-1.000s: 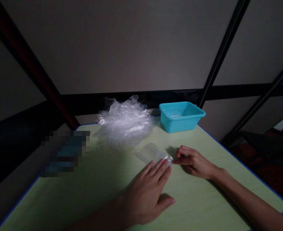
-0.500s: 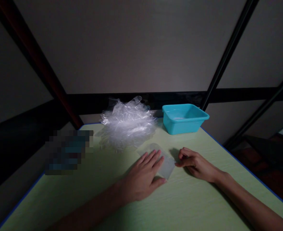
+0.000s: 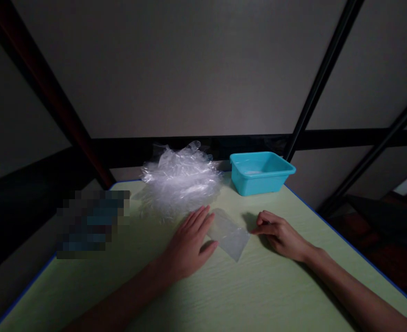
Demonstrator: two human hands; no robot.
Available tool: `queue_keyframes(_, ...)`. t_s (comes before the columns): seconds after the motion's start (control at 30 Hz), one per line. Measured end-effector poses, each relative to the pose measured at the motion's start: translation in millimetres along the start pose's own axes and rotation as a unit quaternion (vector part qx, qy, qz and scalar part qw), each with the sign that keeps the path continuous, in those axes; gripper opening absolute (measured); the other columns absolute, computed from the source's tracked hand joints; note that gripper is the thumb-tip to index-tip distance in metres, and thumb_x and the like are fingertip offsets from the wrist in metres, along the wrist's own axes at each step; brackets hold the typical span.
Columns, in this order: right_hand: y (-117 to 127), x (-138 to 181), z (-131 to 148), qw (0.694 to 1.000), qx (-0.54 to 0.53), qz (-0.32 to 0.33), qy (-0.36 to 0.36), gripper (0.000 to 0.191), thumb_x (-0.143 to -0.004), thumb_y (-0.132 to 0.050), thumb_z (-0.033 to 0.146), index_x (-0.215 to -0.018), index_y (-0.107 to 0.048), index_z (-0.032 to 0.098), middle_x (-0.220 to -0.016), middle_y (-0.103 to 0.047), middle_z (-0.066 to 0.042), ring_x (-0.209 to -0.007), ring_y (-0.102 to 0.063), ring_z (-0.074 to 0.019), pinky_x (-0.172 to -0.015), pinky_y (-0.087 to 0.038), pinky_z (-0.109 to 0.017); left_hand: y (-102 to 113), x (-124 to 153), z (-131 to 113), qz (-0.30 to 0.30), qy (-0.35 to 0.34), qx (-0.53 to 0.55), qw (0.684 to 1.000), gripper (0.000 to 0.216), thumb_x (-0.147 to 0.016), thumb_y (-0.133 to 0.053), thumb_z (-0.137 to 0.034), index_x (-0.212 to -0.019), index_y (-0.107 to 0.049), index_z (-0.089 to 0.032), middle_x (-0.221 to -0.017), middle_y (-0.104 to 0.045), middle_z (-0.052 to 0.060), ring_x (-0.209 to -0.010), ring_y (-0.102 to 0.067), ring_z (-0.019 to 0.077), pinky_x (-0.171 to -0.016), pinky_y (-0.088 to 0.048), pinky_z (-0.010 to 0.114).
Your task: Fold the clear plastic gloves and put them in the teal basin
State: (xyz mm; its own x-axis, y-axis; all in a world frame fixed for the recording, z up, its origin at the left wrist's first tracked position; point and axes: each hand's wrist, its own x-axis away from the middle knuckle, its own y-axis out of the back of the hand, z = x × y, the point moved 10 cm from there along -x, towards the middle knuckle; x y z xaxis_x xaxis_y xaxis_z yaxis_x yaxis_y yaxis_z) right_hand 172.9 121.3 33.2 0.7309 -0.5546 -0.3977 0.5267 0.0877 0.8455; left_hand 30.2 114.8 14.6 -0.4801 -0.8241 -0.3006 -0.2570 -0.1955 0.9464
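Observation:
A small clear plastic bag [image 3: 229, 234] lies flat on the pale green table [image 3: 251, 295]. My left hand [image 3: 188, 241] rests flat on the table at the bag's left end, fingers stretched out and pointing away from me. My right hand [image 3: 277, 234] sits at the bag's right corner with its fingers curled, the fingertips pinching or pressing the bag's edge. A heap of crumpled clear plastic bags [image 3: 179, 179] lies just beyond my left hand.
A turquoise plastic tub [image 3: 260, 172] stands at the table's far right corner. A blurred-out patch [image 3: 91, 223] covers the far left edge of the table. Dark metal bars and a grey wall rise behind. The table has a blue rim.
My left hand has slid leftward across the bag, from its right end to its left end. The bag now lies flatter and more uncovered. My right hand has stayed at the bag's right corner.

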Motion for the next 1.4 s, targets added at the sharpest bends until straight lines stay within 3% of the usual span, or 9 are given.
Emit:
queue_keyframes(0.23, -7, -2, 10, 0.999, -0.016, 0.038, 0.010, 0.034, -0.068, -0.039, -0.005, -0.077, -0.065, 0.016, -0.076, -0.050, -0.006, -0.073, -0.047, -0.0158, -0.062, -0.037, -0.027, 12, 0, 7, -0.060, 0.028, 0.048, 0.997, 0.041, -0.079, -0.048, -0.022, -0.119, -0.043, -0.012, -0.131, -0.041, 0.014, -0.122, -0.034, 0.0247, -0.100, -0.031, 0.042)
queue_keyframes(0.37, -14, -2, 34, 0.995, -0.024, 0.077, 0.054, 0.026, -0.071, -0.042, 0.000, -0.073, -0.063, 0.016, -0.073, -0.050, -0.004, -0.070, -0.046, -0.0154, -0.061, -0.036, -0.027, 27, 7, -12, -0.087, 0.011, 0.104, 0.991, 0.027, -0.079, -0.046, -0.016, -0.105, -0.051, -0.016, -0.118, -0.051, 0.010, -0.111, -0.045, 0.0225, -0.094, -0.038, 0.039)
queue_keyframes(0.57, -9, 0, 51, 0.991, 0.055, 0.058, 0.106, 0.019, -0.081, -0.042, 0.012, -0.080, -0.061, 0.014, -0.078, -0.054, -0.007, -0.071, -0.046, -0.0161, -0.062, -0.036, -0.028, 24, 17, -48, -0.040, -0.022, 0.137, 0.990, 0.014, -0.074, -0.055, -0.013, -0.086, -0.058, -0.019, -0.102, -0.058, 0.006, -0.096, -0.052, 0.0227, -0.083, -0.043, 0.037)
queue_keyframes(0.7, -12, 0, 51, 0.982, 0.144, 0.053, 0.114, 0.020, -0.089, -0.042, 0.021, -0.078, -0.059, 0.016, -0.072, -0.055, -0.004, -0.066, -0.046, -0.0143, -0.058, -0.032, -0.028, 15, 14, -43, -0.014, -0.002, 0.133, 0.991, 0.014, -0.071, -0.064, -0.015, -0.083, -0.058, -0.019, -0.100, -0.058, 0.005, -0.095, -0.051, 0.0224, -0.082, -0.043, 0.037)
queue_keyframes(1.17, -23, -4, 59, 0.970, 0.193, 0.065, 0.131, 0.024, -0.090, -0.038, 0.015, -0.072, -0.054, 0.016, -0.064, -0.056, -0.002, -0.060, -0.050, -0.0140, -0.054, -0.034, -0.029, 10, 12, -40, 0.003, -0.002, 0.130, 0.992, 0.021, -0.067, -0.070, -0.017, -0.084, -0.058, -0.019, -0.098, -0.058, 0.003, -0.093, -0.052, 0.0217, -0.081, -0.044, 0.036)
queue_keyframes(1.3, -25, -1, 57, 0.969, 0.196, 0.078, 0.130, 0.020, -0.089, -0.040, 0.016, -0.079, -0.057, 0.015, -0.076, -0.062, -0.005, -0.068, -0.056, -0.0152, -0.059, -0.043, -0.030, 8, 13, -41, 0.002, -0.009, 0.124, 0.992, 0.023, -0.067, -0.071, -0.020, -0.087, -0.058, -0.019, -0.096, -0.059, 0.003, -0.091, -0.053, 0.0215, -0.080, -0.044, 0.035)
queue_keyframes(1.4, -24, 1, 63, 0.968, 0.180, 0.065, 0.164, 0.018, -0.087, -0.041, 0.013, -0.083, -0.058, 0.013, -0.100, -0.063, -0.010, -0.094, -0.056, -0.0188, -0.077, -0.048, -0.034, 9, 12, -41, -0.005, -0.019, 0.122, 0.992, 0.026, -0.067, -0.071, -0.026, -0.090, -0.059, -0.019, -0.097, -0.061, 0.003, -0.090, -0.054, 0.0215, -0.080, -0.045, 0.035)
